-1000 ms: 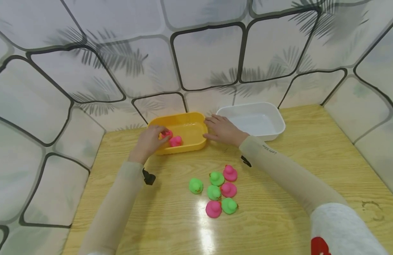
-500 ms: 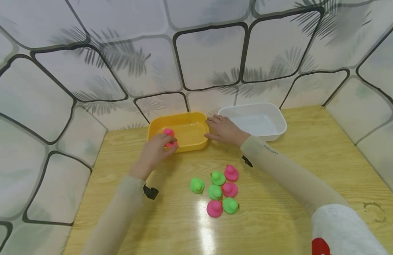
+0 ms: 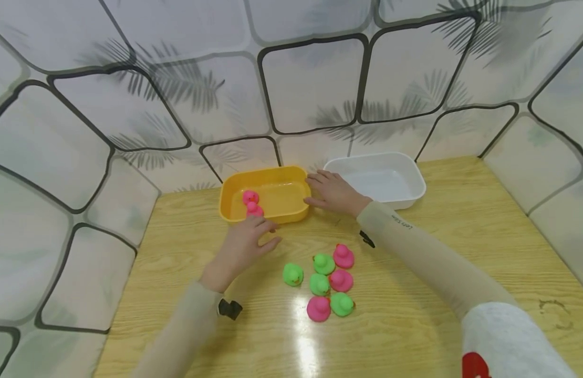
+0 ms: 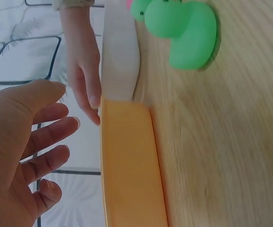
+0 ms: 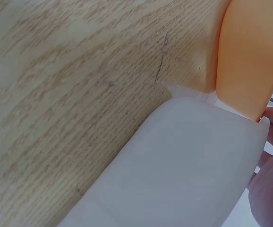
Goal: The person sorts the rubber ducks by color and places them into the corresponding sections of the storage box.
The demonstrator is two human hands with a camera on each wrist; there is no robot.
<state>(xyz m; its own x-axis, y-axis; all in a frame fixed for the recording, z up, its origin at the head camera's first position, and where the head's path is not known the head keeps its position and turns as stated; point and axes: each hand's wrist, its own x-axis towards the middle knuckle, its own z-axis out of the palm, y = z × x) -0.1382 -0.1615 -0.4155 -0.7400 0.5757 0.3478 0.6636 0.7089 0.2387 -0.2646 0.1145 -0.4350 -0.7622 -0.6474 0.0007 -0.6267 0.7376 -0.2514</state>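
Observation:
Two pink rubber ducks lie at the left end of the yellow tub: one duck (image 3: 250, 197) behind, the other duck (image 3: 254, 209) nearer the front wall. My left hand (image 3: 241, 244) hovers at the front of the tub (image 3: 287, 213), nothing in it, fingers loosely bent and thumb apart in the left wrist view. My right hand (image 3: 337, 194) rests its fingers at the tub's right rim, beside the white tub (image 3: 405, 197). On the table in front are several green ducks (image 3: 293, 274) and pink ducks (image 3: 343, 256), grouped close together.
Both tubs stand side by side at the back of the wooden table (image 3: 461, 236), against the patterned wall covering (image 3: 310, 84). The white tub has no ducks in it. A glare patch shows on the table near the front ducks.
My left hand has let go of the pink duck in the yellow tub and drawn back toward me over the front rim. The right hand stays where it was.

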